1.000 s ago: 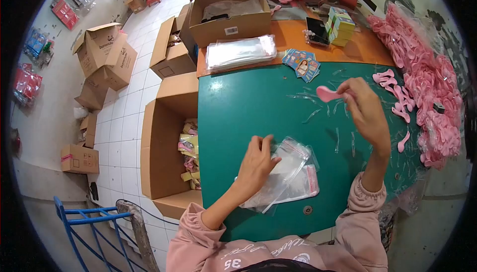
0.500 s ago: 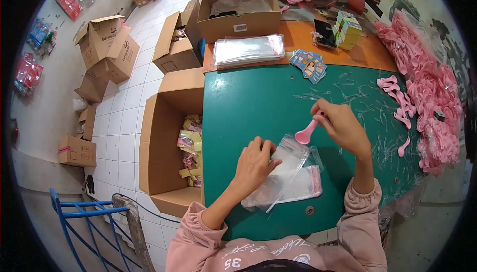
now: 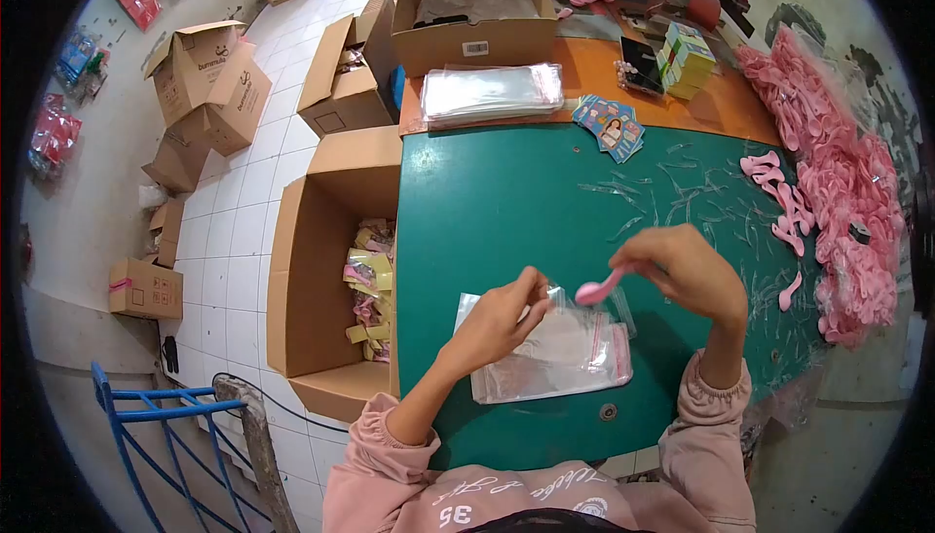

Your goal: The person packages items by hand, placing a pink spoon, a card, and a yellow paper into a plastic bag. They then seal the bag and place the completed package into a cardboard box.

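Observation:
My right hand (image 3: 682,265) is closed around the handle of a pink spoon (image 3: 592,293), its bowl pointing left toward my left hand. My left hand (image 3: 506,317) has its thumb and fingers curled together at the edge of a clear plastic bag (image 3: 557,333). That bag overlaps a small stack of clear bags (image 3: 575,380) lying flat on the green tabletop (image 3: 487,212). The spoon's bowl hangs just above the bag's upper edge, close to my left fingertips.
Loose pink spoons (image 3: 779,197) and a large heap of bagged pink spoons (image 3: 852,202) lie at the right. Clear plastic strips (image 3: 721,183) are scattered nearby. Printed cards (image 3: 612,128) and stacked clear sleeves (image 3: 492,93) lie at the back. An open carton (image 3: 321,270) with packed pieces stands left.
My right hand has turned and the spoon now lies flatter, a little lower. My left hand has shifted slightly, and the bag under it has straightened out over the stack.

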The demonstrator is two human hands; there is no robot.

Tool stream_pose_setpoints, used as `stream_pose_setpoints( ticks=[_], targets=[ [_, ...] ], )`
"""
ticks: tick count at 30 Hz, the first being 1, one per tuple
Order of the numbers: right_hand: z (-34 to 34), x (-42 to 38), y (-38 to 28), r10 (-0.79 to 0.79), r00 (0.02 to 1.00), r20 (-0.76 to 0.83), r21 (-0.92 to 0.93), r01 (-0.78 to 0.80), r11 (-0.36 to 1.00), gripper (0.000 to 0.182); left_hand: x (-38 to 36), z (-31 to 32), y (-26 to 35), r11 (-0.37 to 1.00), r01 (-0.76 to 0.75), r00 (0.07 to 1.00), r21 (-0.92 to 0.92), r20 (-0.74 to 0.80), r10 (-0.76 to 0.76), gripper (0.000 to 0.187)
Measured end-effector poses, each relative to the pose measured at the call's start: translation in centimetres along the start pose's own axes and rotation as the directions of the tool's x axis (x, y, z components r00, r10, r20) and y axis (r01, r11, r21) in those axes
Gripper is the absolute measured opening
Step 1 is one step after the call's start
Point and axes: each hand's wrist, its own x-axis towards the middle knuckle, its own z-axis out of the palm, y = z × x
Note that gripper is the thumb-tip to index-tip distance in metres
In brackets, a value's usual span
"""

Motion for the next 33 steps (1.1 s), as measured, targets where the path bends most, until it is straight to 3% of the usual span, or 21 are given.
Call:
stream_pose_setpoints(
  ticks=[1, 4, 7, 10, 13, 16, 19, 22, 28, 31, 33],
  targets=[
    [0.0, 0.1, -0.2, -0.029, 0.994, -0.11, -0.013, 0.028, 1.0, 0.011, 0.0, -0.3, 0.4, 0.986, 0.1, 0.994, -0.132, 0.067, -0.091, 0.024],
    [0.0, 0.6, -1.2, 0.178, 0.955, -0.236, 0.183, -0.137, 0.974, 0.017, 0.1, -0.1, 0.6, 0.915, 0.117, 0.993, -0.385, 0.022, -0.117, 0.032],
    [-0.1, 0.8, -2.0, 0.344, 0.9, -0.268, 0.368, -0.234, 0.9, 0.02, 0.2, -0.7, 1.2, 0.873, 0.177, 0.979, -0.455, -0.005, -0.201, 0.048],
    [0.1, 1.1, -2.0, 0.341, 0.867, -0.363, 0.405, -0.182, 0.896, 0.021, 0.1, -0.7, 0.6, 0.84, 0.178, 0.971, -0.513, -0.046, -0.234, 0.062],
    [0.9, 1.6, -2.0, 0.3, 0.812, -0.501, 0.44, -0.06, 0.896, 0.019, 0.0, -0.9, 0.7, 0.814, 0.163, 0.983, -0.558, 0.025, -0.18, 0.061],
    [1.0, 1.6, -2.2, 0.271, 0.848, -0.456, 0.455, -0.04, 0.89, 0.019, 0.0, -1.3, 1.1, 0.842, 0.229, 0.973, -0.489, 0.136, -0.186, 0.043],
    [0.9, 1.5, -2.3, 0.257, 0.894, -0.366, 0.423, -0.086, 0.902, 0.019, 0.2, -1.0, 0.7, 0.847, 0.194, 0.981, -0.495, 0.104, -0.165, 0.022],
    [1.0, 1.5, -2.3, 0.251, 0.891, -0.378, 0.43, -0.071, 0.9, 0.018, 0.3, -0.5, -0.1, 0.811, 0.091, 0.995, -0.578, 0.014, -0.101, 0.015],
    [1.0, 1.5, -2.7, 0.344, 0.784, -0.517, 0.398, -0.135, 0.907, 0.018, 0.2, -1.0, 0.7, 0.689, 0.23, 0.964, -0.687, 0.064, -0.258, 0.02],
    [1.1, 1.6, -2.9, 0.322, 0.802, -0.504, 0.355, -0.148, 0.923, 0.017, 0.3, -1.1, 0.5, 0.726, 0.261, 0.957, -0.636, 0.074, -0.279, 0.025],
    [1.5, 1.9, -3.1, 0.325, 0.788, -0.523, 0.432, -0.084, 0.898, 0.017, 0.3, -0.9, 0.3, 0.722, 0.244, 0.959, -0.648, 0.052, -0.277, 0.027]
  ],
)
